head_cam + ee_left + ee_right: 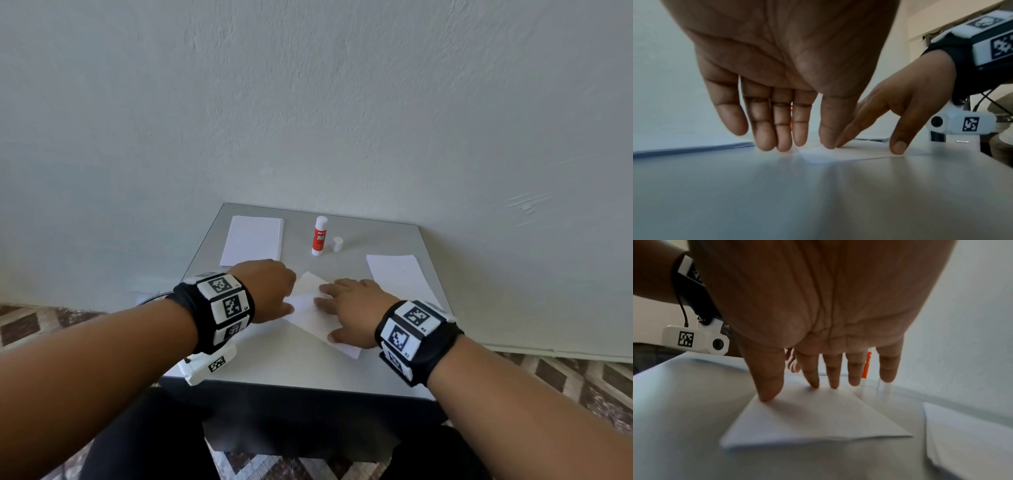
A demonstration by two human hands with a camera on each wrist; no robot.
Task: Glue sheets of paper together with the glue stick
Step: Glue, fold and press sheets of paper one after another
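On the middle of the grey table [342, 373], a white sheet of paper [310, 310] lies turned at an angle, and both hands press down on it. The right hand [352, 308] lies flat on it, fingers straight and spread, fingertips [813, 382] and thumb touching the sheet. The left hand [270, 289] reaches in from the other side, its fingers extended with the tips [766, 144] on the sheet's near corner, gripping nothing. Behind the sheet the glue stick [320, 236] stands upright with its cap [337, 244] off, the cap set just beside it on the right. A stack of paper [253, 245] lies at the back left of the table, and another sheet [399, 279] lies on the right, apart from the pressed one. A pale wall [308, 102] rises behind the table.
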